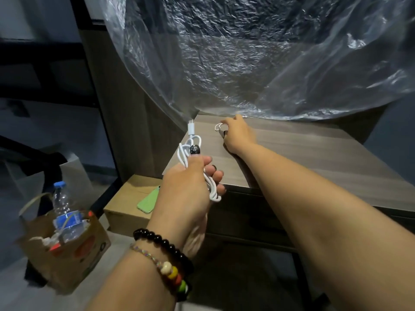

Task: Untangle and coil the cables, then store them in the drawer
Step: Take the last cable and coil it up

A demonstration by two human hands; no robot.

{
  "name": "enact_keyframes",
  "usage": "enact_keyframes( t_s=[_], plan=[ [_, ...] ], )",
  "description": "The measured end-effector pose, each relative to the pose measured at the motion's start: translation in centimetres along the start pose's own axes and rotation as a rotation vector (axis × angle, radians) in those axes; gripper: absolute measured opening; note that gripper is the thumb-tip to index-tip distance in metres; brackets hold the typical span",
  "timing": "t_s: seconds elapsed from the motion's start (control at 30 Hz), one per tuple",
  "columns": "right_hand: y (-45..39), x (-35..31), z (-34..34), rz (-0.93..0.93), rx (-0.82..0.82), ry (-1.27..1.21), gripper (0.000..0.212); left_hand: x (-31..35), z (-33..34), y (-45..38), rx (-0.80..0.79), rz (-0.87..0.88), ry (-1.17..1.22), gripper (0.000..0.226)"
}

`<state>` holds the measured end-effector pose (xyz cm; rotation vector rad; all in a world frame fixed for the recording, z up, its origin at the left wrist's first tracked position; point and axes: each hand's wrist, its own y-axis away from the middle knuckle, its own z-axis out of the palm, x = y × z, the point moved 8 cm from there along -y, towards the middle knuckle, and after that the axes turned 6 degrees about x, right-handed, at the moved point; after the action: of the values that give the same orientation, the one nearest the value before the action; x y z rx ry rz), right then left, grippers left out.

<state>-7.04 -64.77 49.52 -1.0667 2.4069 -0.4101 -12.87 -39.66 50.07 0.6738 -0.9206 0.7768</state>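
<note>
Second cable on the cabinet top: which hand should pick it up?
Right. The right hand already reaches across the cabinet top and touches the small white cable. The left hand is busy gripping the coiled white cable.

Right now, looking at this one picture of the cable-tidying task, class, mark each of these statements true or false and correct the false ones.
1. The left hand holds a bundled white cable. True.
2. The right hand rests in the paper bag. False: it reaches onto the wooden cabinet top, its fingers at a small white cable.
3. A green phone lies on a cardboard box. True.
4. The water bottle stands on the cabinet top. False: it stands in the paper bag on the floor.
5. Beaded bracelets are on the right wrist. False: they are on the left wrist.
</note>
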Motion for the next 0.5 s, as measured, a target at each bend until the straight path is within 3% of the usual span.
enact_keyframes(
  t_s=[0.17, 0.5],
  plan=[
    [-0.4, -2.7, 0.9, -0.115, -0.193, 0.321, 0.036, -0.2, 0.4, 0.3, -0.090, -0.067, -0.041, 0.026],
    [5.4, -5.9, -2.7, -0.395, -0.105, 0.510, 0.031, -0.3, 2.7, 2.7, -0.245, -0.018, -0.066, 0.021]
  ],
)
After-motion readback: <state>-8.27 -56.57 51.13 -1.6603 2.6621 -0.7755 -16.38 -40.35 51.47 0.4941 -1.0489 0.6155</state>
